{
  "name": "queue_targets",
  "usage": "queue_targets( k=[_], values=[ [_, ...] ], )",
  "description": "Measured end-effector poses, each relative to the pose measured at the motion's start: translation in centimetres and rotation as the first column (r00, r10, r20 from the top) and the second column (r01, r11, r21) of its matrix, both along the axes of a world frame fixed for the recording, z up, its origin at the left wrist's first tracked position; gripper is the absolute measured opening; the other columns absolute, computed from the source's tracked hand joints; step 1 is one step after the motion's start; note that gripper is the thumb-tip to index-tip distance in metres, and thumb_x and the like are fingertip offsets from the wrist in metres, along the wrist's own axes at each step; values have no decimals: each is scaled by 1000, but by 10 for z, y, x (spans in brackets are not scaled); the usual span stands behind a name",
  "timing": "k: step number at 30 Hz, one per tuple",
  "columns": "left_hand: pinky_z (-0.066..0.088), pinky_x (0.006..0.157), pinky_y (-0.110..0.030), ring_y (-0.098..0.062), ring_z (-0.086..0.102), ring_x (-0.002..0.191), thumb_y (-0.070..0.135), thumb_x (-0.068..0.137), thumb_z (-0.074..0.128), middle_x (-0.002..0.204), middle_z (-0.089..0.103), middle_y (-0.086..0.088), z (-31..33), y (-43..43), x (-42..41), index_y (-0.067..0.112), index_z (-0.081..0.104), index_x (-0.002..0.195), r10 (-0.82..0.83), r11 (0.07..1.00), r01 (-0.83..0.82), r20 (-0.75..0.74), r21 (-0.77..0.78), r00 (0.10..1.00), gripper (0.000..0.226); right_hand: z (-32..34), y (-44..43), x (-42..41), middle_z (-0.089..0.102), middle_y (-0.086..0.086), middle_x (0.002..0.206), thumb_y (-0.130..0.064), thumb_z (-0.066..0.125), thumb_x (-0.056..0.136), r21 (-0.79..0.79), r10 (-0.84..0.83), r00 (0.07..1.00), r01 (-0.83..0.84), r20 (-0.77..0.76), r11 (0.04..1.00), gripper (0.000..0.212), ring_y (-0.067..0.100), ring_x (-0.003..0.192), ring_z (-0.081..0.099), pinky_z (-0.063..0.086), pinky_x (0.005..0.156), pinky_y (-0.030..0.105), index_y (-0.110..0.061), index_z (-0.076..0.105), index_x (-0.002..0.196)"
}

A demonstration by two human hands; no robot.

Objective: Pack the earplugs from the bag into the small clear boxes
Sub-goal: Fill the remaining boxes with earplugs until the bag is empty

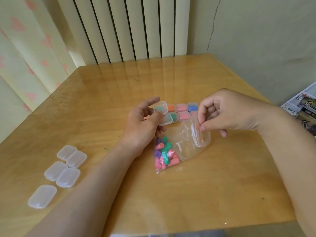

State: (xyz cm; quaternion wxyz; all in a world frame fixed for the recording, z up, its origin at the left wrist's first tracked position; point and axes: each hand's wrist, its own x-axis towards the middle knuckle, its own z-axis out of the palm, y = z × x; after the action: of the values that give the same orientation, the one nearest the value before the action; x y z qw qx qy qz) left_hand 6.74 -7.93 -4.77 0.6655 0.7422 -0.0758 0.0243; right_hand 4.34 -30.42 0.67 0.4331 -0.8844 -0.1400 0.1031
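Observation:
A clear zip bag lies on the wooden table, with pink, green and purple earplugs bunched in its near corner. My right hand pinches the bag's mouth at the red zip line and lifts it. My left hand pinches an open small clear box whose lid stands up. Right behind it, several shut boxes with orange, pink, green and blue earplugs sit in two rows. Several empty shut boxes lie at the near left.
A radiator stands behind the table's far edge, a curtain hangs at the left, and a wall closes the right. Printed papers lie beyond the table's right edge. The near table edge runs just below my forearms.

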Motion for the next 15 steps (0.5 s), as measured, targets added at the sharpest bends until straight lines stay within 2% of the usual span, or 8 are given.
queue_targets(
  k=[4, 7, 8, 11, 12, 14, 15],
  values=[
    [49, 46, -25, -16, 60, 49, 2, 97, 55, 101, 62, -30, -1, 0, 2, 18, 59, 134, 11, 1000, -11, -2, 7, 1000, 41, -11, 18, 0, 66, -5, 53, 11, 71, 78, 51, -16, 998, 13, 58, 999, 17, 19, 37, 55, 42, 41, 21, -2, 60, 73],
    [50, 47, -27, -19, 59, 50, 3, 97, 55, 102, 64, -27, -2, 0, 2, 19, 60, 133, 26, 1000, -26, 1, 14, 1000, 40, -18, 27, 0, 64, -7, 52, 4, 67, 85, 51, 12, 997, -16, 76, 999, 17, 20, 33, 52, 38, 39, 18, 0, 63, 70],
    [50, 47, -27, -19, 58, 49, 3, 97, 55, 101, 65, -27, -2, 0, 2, 19, 60, 133, 34, 999, -34, 2, 21, 999, 40, -19, 28, 0, 66, -2, 53, 0, 65, 90, 32, 16, 997, -18, 72, 999, 22, 18, 33, 52, 37, 40, 13, 1, 64, 68],
    [49, 48, -27, -17, 58, 49, 3, 97, 55, 97, 66, -24, -3, 0, 2, 19, 60, 133, 44, 999, -44, -1, 23, 999, 40, -19, 31, -2, 65, 30, 63, -2, 48, 98, 27, -6, 1000, 6, 14, 1000, 33, 13, 31, 50, 36, 50, -2, 17, 63, 75],
    [48, 48, -26, -15, 58, 49, 3, 96, 54, 94, 66, -22, -3, 0, 2, 18, 60, 133, 47, 999, -47, -1, 23, 999, 40, -20, 34, -3, 68, 29, 66, -4, 43, 100, 13, -2, 1000, 2, 15, 1000, 37, 15, 31, 48, 36, 51, -2, 19, 63, 80],
    [47, 48, -21, -11, 58, 51, 2, 96, 53, 88, 63, -16, -2, -1, 2, 17, 60, 133, 55, 998, -55, 0, 29, 998, 40, -22, 40, -4, 72, -8, 65, -19, 38, 108, -27, 39, 998, -38, 48, 999, 52, 16, 32, 46, 37, 44, 8, 7, 72, 79],
    [47, 47, -20, -9, 58, 51, 1, 96, 53, 87, 61, -14, -1, -1, 1, 16, 60, 133, 57, 998, -57, 1, 31, 998, 40, -22, 41, -4, 70, -21, 66, -27, 36, 108, -27, 44, 998, -42, 49, 999, 56, 16, 32, 46, 40, 42, 18, -3, 75, 76]
  ],
)
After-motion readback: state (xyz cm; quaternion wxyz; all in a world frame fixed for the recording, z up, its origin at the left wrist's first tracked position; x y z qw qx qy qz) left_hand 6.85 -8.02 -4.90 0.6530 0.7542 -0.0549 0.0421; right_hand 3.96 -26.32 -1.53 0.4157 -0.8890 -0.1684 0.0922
